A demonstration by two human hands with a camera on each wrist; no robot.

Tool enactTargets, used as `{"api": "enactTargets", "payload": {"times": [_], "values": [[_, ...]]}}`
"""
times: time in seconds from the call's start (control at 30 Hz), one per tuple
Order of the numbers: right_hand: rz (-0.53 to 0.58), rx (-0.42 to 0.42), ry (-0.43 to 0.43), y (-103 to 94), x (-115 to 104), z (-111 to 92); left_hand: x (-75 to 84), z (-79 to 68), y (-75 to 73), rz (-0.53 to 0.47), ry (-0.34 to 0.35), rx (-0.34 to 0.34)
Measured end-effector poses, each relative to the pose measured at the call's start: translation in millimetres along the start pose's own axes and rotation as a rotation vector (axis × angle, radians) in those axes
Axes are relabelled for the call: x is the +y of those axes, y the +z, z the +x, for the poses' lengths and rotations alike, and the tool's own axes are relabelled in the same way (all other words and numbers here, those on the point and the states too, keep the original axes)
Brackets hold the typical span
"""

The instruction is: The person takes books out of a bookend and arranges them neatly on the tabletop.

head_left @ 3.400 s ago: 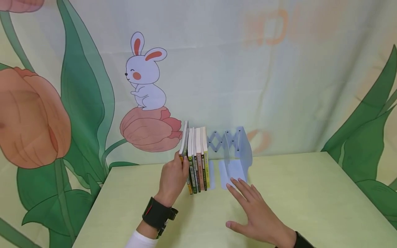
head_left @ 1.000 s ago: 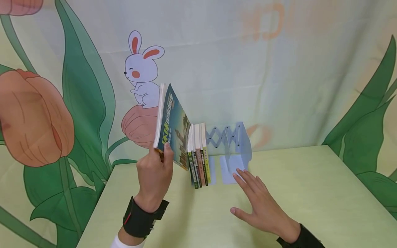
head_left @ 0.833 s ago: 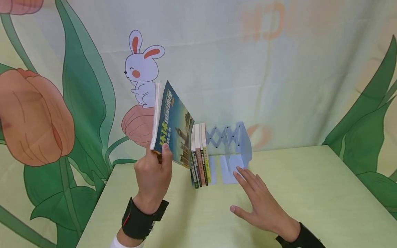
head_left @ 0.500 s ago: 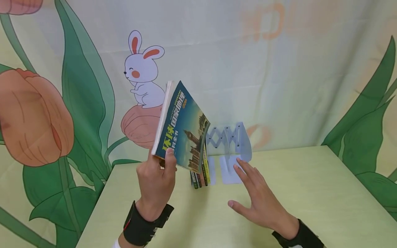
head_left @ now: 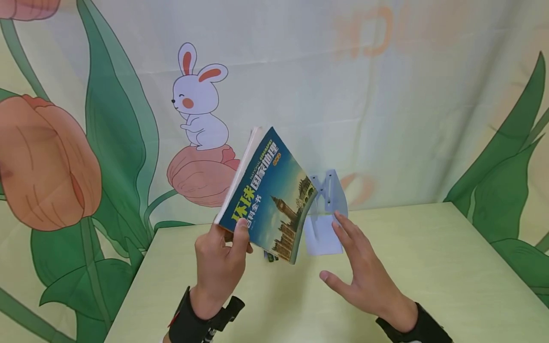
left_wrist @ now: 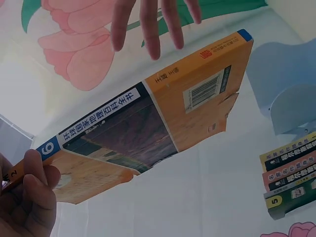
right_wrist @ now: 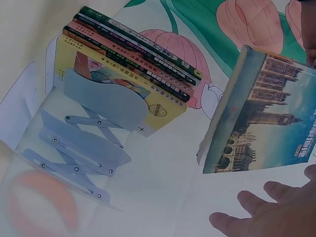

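While left fingers (head_left: 241, 233) pinch book (head_left: 274, 200) by corner, it tilts.

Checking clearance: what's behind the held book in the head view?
Past the held book, a corner of the standing books and the right part of the bookend show. The rest of both is covered, though the right wrist view reveals more.

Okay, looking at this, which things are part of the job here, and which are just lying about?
Part of the job, seemingly:
the held book in the left grip
the right grip, holding nothing
the row of books
the blue bookend beside them

Just around:
the pale green table
the rabbit-and-tulip backdrop
the black wristbands
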State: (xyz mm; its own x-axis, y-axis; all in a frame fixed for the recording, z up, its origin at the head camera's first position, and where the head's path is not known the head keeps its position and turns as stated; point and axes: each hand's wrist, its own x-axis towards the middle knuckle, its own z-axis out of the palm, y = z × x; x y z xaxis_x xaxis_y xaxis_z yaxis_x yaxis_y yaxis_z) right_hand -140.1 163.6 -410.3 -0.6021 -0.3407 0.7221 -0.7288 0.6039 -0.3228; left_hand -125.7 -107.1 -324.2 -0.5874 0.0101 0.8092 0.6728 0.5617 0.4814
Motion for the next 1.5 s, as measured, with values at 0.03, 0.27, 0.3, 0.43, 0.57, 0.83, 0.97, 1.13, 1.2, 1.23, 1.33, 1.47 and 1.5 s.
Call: {"api": "enactTargets", "payload": {"times": [0.03, 0.27, 0.3, 0.43, 0.57, 0.83, 0.97, 1.13, 1.2, 1.23, 1.33, 1.47, 1.5], "values": [[0.002, 0.000, 0.002, -0.1, 0, 0, -0.3, -1.7, 0.4, -0.002, 0.007, -0.010], [0.033, -0.019, 0.039, -1.3, 0, -1, -6.3, -14.1, 3.9, -0.038, 0.094, -0.074], [0.036, -0.022, 0.043, -1.4, 0, -1, -7.4, -15.6, 4.4, -0.048, 0.109, -0.082], [0.045, -0.023, 0.054, -1.3, 1, -1, -10.7, -20.6, 6.6, -0.092, 0.164, -0.114], [0.057, -0.017, 0.054, -0.6, 2, -2, -10.8, -26.4, 7.8, -0.123, 0.180, -0.145], [0.124, -0.034, 0.103, -1.1, 2, -1, -7.9, -37.1, 8.2, -0.209, 0.165, -0.211], [0.159, -0.063, 0.162, -0.9, 2, -2, -9.3, -41.4, 10.2, -0.258, 0.157, -0.235], [0.186, -0.072, 0.189, 0.2, 6, -4, -11.8, -46.3, 12.6, -0.303, 0.147, -0.263], [0.192, -0.074, 0.193, 0.3, 7, -4, -12.9, -48.5, 13.3, -0.314, 0.139, -0.267], [0.194, -0.076, 0.200, 0.3, 7, -5, -13.6, -49.5, 13.7, -0.323, 0.136, -0.267], [0.198, -0.075, 0.212, 1.1, 8, -7, -15.8, -52.7, 14.8, -0.347, 0.118, -0.270], [0.214, -0.076, 0.229, 2.3, 9, -9, -17.0, -56.1, 14.3, -0.389, 0.072, -0.291], [0.218, -0.079, 0.237, 2.5, 9, -9, -17.1, -56.8, 13.8, -0.401, 0.059, -0.297]]}}
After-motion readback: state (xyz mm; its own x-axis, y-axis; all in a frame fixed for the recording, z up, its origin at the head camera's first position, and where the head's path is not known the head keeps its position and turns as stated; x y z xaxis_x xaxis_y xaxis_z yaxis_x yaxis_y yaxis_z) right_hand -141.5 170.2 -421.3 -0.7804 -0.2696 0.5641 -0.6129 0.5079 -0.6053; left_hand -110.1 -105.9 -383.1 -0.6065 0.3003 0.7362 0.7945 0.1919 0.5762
